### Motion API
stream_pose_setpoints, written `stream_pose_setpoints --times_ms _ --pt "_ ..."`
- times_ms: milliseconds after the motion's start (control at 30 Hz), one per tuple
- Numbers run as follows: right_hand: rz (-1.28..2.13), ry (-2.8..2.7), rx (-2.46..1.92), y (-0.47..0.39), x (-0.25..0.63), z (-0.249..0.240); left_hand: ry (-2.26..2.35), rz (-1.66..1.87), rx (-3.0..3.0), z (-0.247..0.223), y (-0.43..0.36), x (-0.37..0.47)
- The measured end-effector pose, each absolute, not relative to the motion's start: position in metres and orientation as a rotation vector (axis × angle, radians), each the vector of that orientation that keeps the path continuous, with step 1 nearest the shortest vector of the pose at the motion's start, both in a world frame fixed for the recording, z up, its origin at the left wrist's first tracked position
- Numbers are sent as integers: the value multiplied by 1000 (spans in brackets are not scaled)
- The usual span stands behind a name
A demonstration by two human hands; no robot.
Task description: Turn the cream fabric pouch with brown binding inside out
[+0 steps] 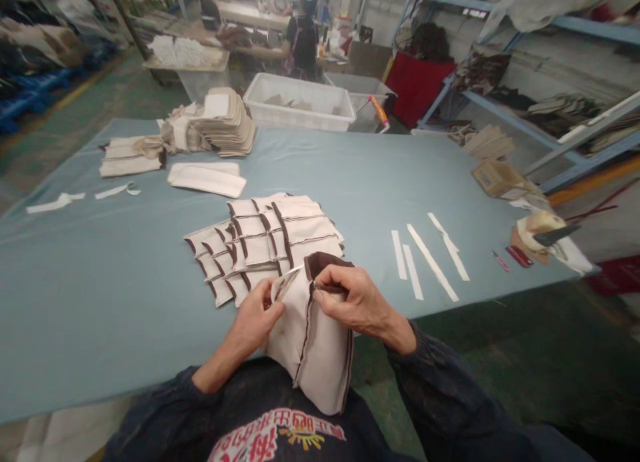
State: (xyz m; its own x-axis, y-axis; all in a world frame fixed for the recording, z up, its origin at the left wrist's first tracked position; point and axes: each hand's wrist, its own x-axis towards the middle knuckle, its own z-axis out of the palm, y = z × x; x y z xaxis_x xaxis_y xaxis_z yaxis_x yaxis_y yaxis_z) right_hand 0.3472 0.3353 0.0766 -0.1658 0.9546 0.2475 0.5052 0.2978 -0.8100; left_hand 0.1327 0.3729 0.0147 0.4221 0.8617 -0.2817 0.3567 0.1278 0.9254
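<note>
Between my hands is a cream fabric piece [327,355] with dark brown trim and a dark seam down its middle, hanging over the table's front edge against my apron. My left hand [257,315] is closed on its upper left edge, thumb on top. With thumb and fingers, my right hand [350,295] pinches the top edge near the seam, beside the brown lining. Just beyond lies an overlapping pile of similar cream panels [305,222] with brown edges. Whether a small tool is in my right fingers cannot be made out.
Pale strips [433,262] lie on the blue-grey table [125,302] at the right, near a red folding knife [519,256]. Stacked cream pieces [230,125] stand at the back left. A white bin [300,112] is behind the table; a person [303,42] sits farther off.
</note>
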Motion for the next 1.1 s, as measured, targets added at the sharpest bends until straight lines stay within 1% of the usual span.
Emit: stream_pose_setpoints --times_ms 133,267,333,400,533,633,767,1100 --pt "818 -1734 -1359 331 350 72 1079 490 1406 2 369 113" --pt "932 -1642 -1367 328 354 68 1175 454 1603 0 374 82" --pt "977 -1644 -1350 328 353 67 1195 450 1735 12 377 77" --pt "1005 -1667 -1314 330 350 67 1156 538 1847 34 380 81" --pt "1028 -1729 -1247 334 339 68 923 624 1984 77 390 103" --pt "1018 -1755 -1214 336 331 67 751 565 2018 90 400 115" --pt "988 -1765 -1207 335 327 62 691 459 1999 90 407 121" --pt "901 -1776 -1232 336 327 53 769 378 1841 82 407 125"
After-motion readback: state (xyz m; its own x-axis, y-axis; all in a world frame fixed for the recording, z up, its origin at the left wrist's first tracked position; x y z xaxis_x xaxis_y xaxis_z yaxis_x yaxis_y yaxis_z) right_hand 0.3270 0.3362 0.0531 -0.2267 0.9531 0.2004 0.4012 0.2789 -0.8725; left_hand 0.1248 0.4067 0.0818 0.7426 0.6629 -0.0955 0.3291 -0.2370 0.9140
